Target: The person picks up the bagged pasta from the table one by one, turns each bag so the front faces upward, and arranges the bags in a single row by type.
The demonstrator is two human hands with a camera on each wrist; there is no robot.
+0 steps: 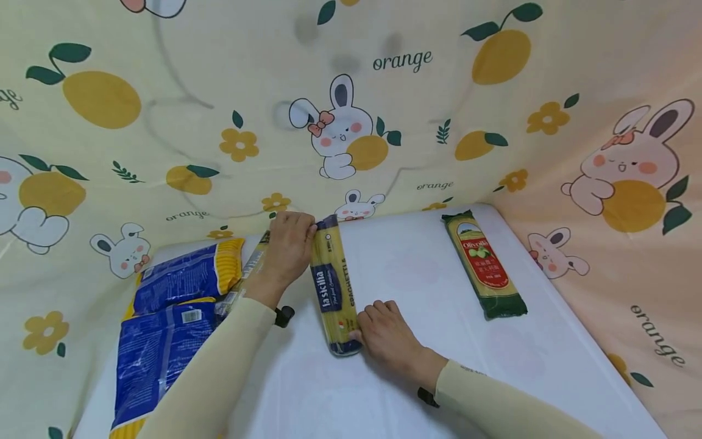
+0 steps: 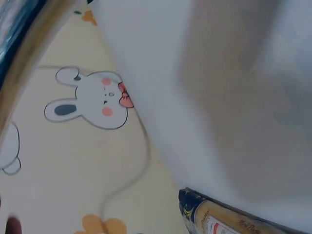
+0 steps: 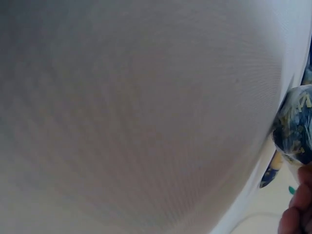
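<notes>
A pack of spaghetti [image 1: 331, 286], labelled "la sicilia", stands lengthwise between both hands, its far end leaning slightly left. My left hand [image 1: 289, 251] grips it near the far end, at the left edge. At the near right corner, my right hand [image 1: 392, 335] holds it with the thumb against the wrapper and the fingers curled. In the right wrist view the crinkled clear end of a pack [image 3: 295, 129] shows beside the fingertips [image 3: 298, 204]. Another long pasta pack [image 1: 249, 268] lies left of the left hand, partly hidden by that forearm.
Two blue and yellow bags [image 1: 181, 277] lie at the left, overlapping each other. A green and gold Olivoilà pasta pack [image 1: 482, 265] lies at the right on the white table [image 1: 406, 262]. A printed cloth [image 1: 247, 73] rises behind the table and along its sides.
</notes>
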